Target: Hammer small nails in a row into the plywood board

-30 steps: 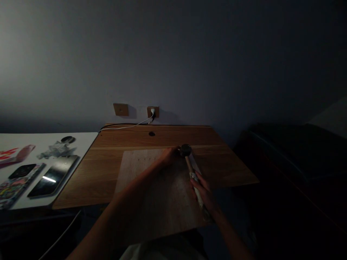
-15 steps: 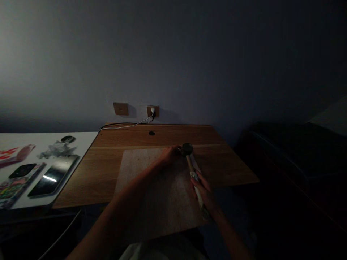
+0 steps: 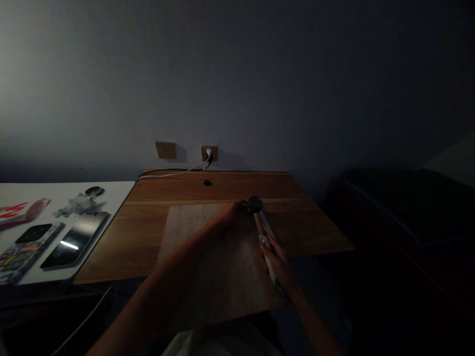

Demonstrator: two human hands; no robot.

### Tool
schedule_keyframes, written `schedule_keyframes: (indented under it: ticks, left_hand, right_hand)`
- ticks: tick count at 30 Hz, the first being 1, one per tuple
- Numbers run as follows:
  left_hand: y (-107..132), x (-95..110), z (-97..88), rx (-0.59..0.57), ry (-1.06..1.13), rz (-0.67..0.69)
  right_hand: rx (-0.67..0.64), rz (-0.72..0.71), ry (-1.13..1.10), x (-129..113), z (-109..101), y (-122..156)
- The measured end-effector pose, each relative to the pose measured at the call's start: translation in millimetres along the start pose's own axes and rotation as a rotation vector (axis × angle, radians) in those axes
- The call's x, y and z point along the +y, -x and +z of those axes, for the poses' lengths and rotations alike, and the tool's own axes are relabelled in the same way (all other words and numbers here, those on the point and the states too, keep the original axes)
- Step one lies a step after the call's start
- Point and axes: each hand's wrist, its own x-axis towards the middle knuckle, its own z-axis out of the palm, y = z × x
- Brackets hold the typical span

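In the head view my right hand (image 3: pixel 276 259) is wrapped round the handle of a hammer (image 3: pixel 259 225). Its round, dark head points away from me, over the far right part of a pale wooden board (image 3: pixel 226 272). Just left of the hammer head, my left hand (image 3: pixel 230 211) is on the board with its fingers closed together. Whatever those fingertips hold is too dark and small to make out. A short row of small dark marks (image 3: pixel 198 217), perhaps nails, runs along the board's far left side.
The board lies on a brown wooden table (image 3: pixel 304 217), overhanging its front edge. On a white table (image 3: pixel 118 195) at left are a tablet-like device (image 3: pixel 74 242), a black phone-like item (image 3: pixel 34 233) and crumpled plastic (image 3: pixel 79 203). A white cable (image 3: pixel 174 174) runs to a wall socket (image 3: pixel 209 153).
The hammer and my right hand have shifted very slightly left. My left hand stays in place beside the hammer head.
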Motion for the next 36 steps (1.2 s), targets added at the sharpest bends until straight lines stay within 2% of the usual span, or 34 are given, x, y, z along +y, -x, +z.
schedule_keyframes:
  ticks: [2,5,6,9,11,15,17,19,24,26,30,36]
  left_hand:
    - [2.2,2.9,-9.2,-0.001,-0.019,0.017]
    - [14.5,9.8,-32.6,-0.035,-0.113,0.078]
    - [21.0,13.2,-41.4,-0.086,-0.149,0.098]
    - [42.8,25.8,-63.6,-0.335,-0.267,0.12]
    - [54.7,33.9,-71.4,-0.437,-0.338,0.122]
    - [61.6,41.2,-71.9,-0.459,-0.339,0.11]
    - [56.7,39.5,-68.3,-0.439,-0.33,0.114]
    - [48.0,35.3,-63.0,-0.367,-0.323,0.119]
    - [25.7,19.5,-41.4,-0.051,-0.216,0.002]
    - [23.1,13.1,-31.9,0.031,-0.172,-0.019]
    - [27.9,4.1,-20.8,0.076,-0.13,-0.009]
    - [30.5,1.0,-20.7,0.073,-0.172,0.03]
  right_hand:
    - [0.016,0.015,-0.012,0.9,-0.5,-1.2]
    - [0.032,0.036,-0.022,1.1,-0.8,-2.8]
    - [0.041,0.038,-0.02,0.8,-0.7,-3.1]
    - [0.029,0.021,-0.011,-0.5,-0.5,-3.6]
    - [-0.008,0.018,-0.027,-1.0,-0.3,-3.5]
    - [-0.014,0.028,-0.07,-1.6,0.4,-3.1]
    - [-0.016,0.022,-0.059,-2.0,0.3,-2.9]
    - [-0.005,0.024,-0.044,-2.3,-0.1,-2.9]
    - [0.037,0.044,-0.047,-2.2,-0.8,-2.7]
    - [0.049,0.052,-0.055,-2.5,-0.8,-2.7]
    - [0.031,0.059,-0.056,-3.4,-0.8,-2.4]
    - [-0.004,0.035,-0.068,-5.7,-0.5,-0.1]
